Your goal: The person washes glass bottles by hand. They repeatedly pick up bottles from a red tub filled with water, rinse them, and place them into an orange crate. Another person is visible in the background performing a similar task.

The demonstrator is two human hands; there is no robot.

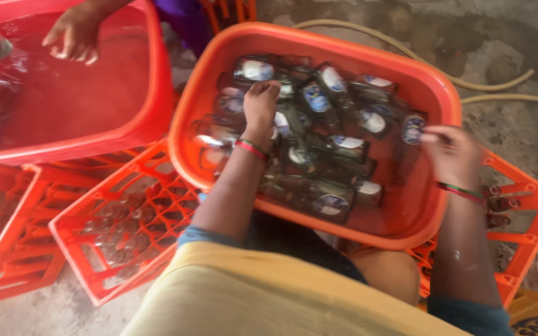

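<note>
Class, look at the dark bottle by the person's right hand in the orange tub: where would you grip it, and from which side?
Probably by the body just below its labelled end, coming from above on the right: it lies against the tub wall, the right hand is already beside it, and other bottles crowd its left.

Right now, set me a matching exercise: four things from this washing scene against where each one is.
1. left hand
2. right hand
3. pale rubber hose
4. orange plastic bottle crate

a. on the concrete floor behind the round orange plastic tub
b. at the tub's right side
c. among the dark glass bottles
d. left of the tub

Pairs: 1-c, 2-b, 3-a, 4-d
</note>
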